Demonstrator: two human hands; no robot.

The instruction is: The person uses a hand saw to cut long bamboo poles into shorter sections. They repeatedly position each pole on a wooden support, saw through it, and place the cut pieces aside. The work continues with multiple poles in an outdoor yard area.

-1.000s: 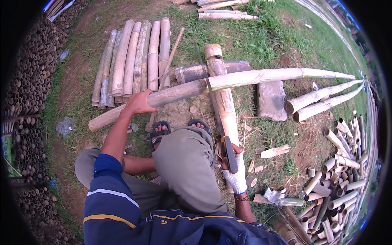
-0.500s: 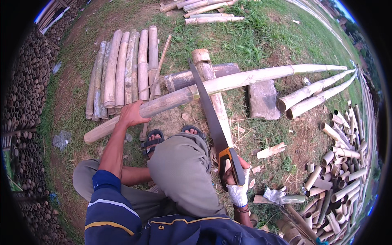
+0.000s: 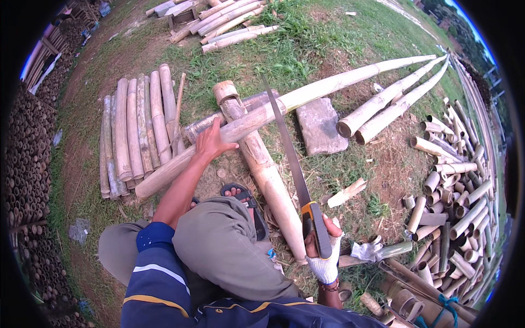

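Note:
A long bamboo pole (image 3: 322, 85) slants from the lower left to the far right, lying across a notched bamboo post (image 3: 260, 158). My bare left hand (image 3: 210, 143) grips it from above, left of the post, with the thumb stretched along the near side. In my right hand (image 3: 324, 251), which wears a white glove, is a handsaw (image 3: 292, 153) with a black and orange handle. Its long blade points away from me and passes over the pole right of the post. Whether the teeth touch the pole, I cannot tell.
Several cut bamboo lengths (image 3: 131, 131) lie side by side at left, with more poles (image 3: 229, 22) farther off. A stone block (image 3: 320, 128) sits right of the post, near two long poles (image 3: 377, 112). Short offcuts (image 3: 459, 197) are heaped at right. A sandalled foot is beside the post.
The pole has shifted rightward across the post. My left hand has moved along it, farther from its near end. The saw has stayed in my right hand, and the whole view has swung.

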